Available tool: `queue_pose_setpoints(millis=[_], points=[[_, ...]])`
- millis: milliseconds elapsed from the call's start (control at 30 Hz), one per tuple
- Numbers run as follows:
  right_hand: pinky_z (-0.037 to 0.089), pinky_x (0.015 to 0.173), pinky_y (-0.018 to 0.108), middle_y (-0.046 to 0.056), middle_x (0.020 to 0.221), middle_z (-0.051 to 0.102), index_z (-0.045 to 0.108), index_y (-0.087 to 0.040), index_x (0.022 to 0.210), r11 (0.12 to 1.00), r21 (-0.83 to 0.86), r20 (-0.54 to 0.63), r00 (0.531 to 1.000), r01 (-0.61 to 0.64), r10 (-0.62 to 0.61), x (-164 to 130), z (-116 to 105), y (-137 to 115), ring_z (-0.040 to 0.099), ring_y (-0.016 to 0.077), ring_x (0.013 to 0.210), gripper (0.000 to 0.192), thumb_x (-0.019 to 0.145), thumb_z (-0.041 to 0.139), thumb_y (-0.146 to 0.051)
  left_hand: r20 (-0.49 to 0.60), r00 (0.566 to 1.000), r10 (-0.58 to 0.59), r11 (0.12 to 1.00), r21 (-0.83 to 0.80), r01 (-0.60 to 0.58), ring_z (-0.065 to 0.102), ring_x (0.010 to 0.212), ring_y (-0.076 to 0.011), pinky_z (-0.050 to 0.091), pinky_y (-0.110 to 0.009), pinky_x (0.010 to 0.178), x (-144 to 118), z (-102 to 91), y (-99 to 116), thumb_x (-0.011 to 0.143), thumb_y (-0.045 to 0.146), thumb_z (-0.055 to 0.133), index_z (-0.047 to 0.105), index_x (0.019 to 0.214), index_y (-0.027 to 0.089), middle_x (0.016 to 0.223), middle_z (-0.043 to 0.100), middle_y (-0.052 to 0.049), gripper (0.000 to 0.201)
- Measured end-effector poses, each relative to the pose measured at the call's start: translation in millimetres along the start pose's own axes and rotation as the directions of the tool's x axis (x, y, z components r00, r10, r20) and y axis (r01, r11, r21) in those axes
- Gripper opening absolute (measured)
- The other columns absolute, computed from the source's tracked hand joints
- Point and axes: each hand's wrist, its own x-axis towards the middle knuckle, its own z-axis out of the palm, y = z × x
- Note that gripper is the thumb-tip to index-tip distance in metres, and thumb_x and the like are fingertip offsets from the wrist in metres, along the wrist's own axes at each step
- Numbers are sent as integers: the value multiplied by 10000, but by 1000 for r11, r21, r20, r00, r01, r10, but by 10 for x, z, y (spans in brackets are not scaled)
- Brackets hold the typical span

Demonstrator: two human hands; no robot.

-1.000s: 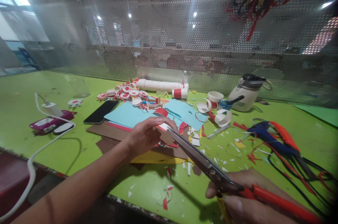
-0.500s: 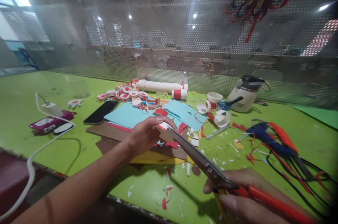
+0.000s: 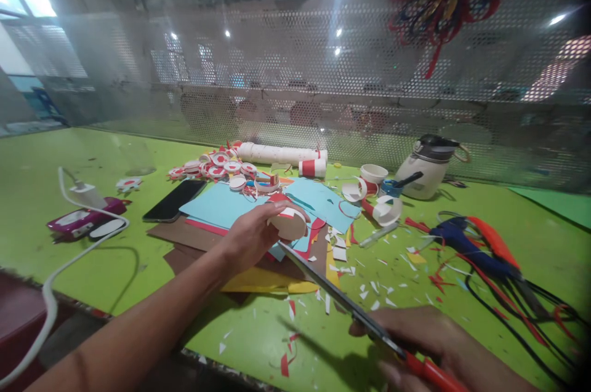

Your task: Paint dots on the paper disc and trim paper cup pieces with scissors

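Observation:
My left hand [image 3: 249, 235] holds the cut-off bottom of a red and white paper cup [image 3: 289, 227] over the paper stack, its pale round base turned toward me. In my right hand [image 3: 429, 336] is a pair of scissors [image 3: 339, 296] with red handles. The blades look closed, and their tip is just below the cup bottom, apart from it as far as I can tell. Under my left hand lie light blue sheets [image 3: 217, 201] on brown and yellow paper. White and red paper scraps [image 3: 339, 253] are scattered around.
Cut cup pieces with red centres [image 3: 217, 164] form a heap behind the phone [image 3: 173, 200]. Stacked white cups [image 3: 277, 153] lie at the back. A pale jug [image 3: 422, 170] stands right of cut cups [image 3: 388, 210]. A blue glue gun [image 3: 471, 244] with cords lies at right. A white cable [image 3: 58, 269] crosses the left.
The cup bottom has been turned so its round base shows more fully. The scissors have come away from its edge and sit lower, their blades now pointing beneath it.

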Motion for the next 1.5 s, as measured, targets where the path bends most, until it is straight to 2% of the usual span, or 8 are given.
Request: queue_pose_setpoints(millis=[133,233,367,600,867,1200,1400,1500], points=[[447,440,203,9,614,684,740,-235,732,994,58,-4,995,-97,97,30,-23,-32,590,146,503,203,738,538,-222,55,997,45,998,-55,-42,540,723,-159,422,-225,623,-8,-23,-12,847,384,561,739,910,97,807,639,-100,344],[440,419,220,18,569,646,767,-254,863,982,111,-119,979,-153,166,15,-53,-42,572,165,482,281,742,514,-252,76,995,63,994,-94,-56,537,711,-130,446,-203,630,-15,-43,-31,831,378,630,739,1014,128,844,635,-78,329],[491,471,245,27,606,663,759,-249,1019,972,172,-156,970,-160,188,-2,-71,-23,608,186,515,348,770,516,-261,117,987,109,988,-124,-95,579,818,-151,492,-214,710,-21,-49,-14,759,359,729,730,1092,136,956,647,-94,400],[535,505,238,24,656,700,742,-266,997,991,68,-184,975,-114,125,10,-65,-83,657,196,568,334,805,469,-261,127,986,112,992,-69,-104,618,893,-188,501,-269,801,-33,-82,-4,701,307,774,714,1142,172,1037,667,-97,465],[513,462,213,4,603,673,736,-256,1011,992,65,-149,982,-104,113,18,-81,-113,615,173,497,296,793,536,-239,152,976,155,988,1,-157,627,957,-196,494,-231,728,-57,-34,20,684,264,807,712,1123,224,1075,647,-72,451],[502,490,215,28,642,652,741,-222,945,992,31,-186,974,-123,127,34,-47,-105,614,172,554,305,772,490,-202,66,973,219,973,64,-223,600,1033,-207,509,-320,866,4,-49,-56,719,161,780,688,1134,249,1133,650,-76,434],[435,468,204,-2,595,574,681,-176,775,970,174,-71,980,-172,186,82,93,24,522,123,500,185,800,508,-239,-3,960,279,953,129,-276,613,1034,-208,527,-343,891,28,-25,-58,711,143,784,660,1143,209,1178,630,-95,454],[450,479,215,-4,638,602,661,-176,875,978,167,-68,988,-124,137,80,124,31,538,125,499,187,814,490,-218,-29,949,315,940,147,-307,616,1065,-216,534,-367,915,40,-21,-94,724,149,777,634,1151,196,1207,613,-104,454]])
